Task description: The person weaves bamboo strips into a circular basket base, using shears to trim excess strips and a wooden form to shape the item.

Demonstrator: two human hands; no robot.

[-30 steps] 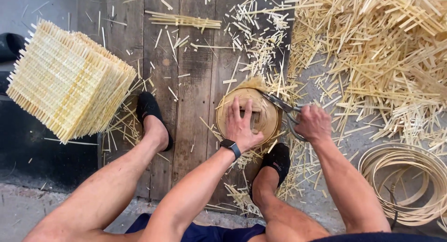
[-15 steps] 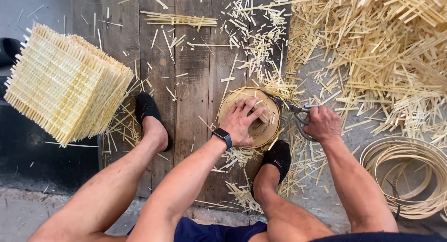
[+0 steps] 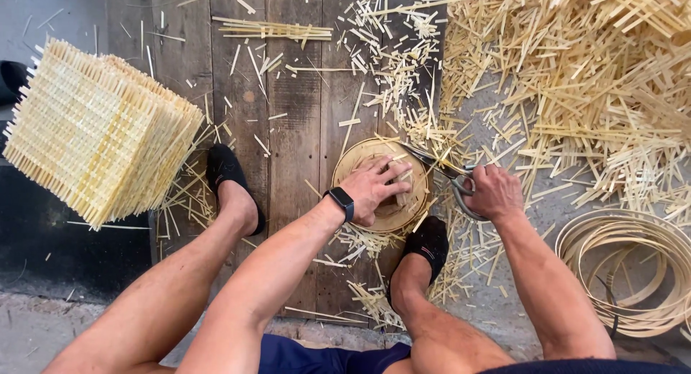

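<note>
A round woven bamboo disc [image 3: 374, 152] lies on a dark wooden board [image 3: 288, 115] between my feet. My left hand [image 3: 374, 189], with a black watch on the wrist, presses flat on the disc, fingers spread. My right hand [image 3: 492, 192] grips the handles of metal scissors [image 3: 439, 167] whose blades reach over the disc's right rim. Loose bamboo offcuts lie all around the disc.
A tall stack of square woven bamboo mats [image 3: 97, 133] stands at the left. A big heap of bamboo strips [image 3: 576, 79] fills the upper right. Coiled bamboo hoops [image 3: 626, 273] lie at the lower right. My feet in black shoes [image 3: 229, 174] [image 3: 426, 243] flank the disc.
The view has shifted slightly. My left hand has turned on the disc, and my right hand with the scissors has edged a little to the right along the rim.
</note>
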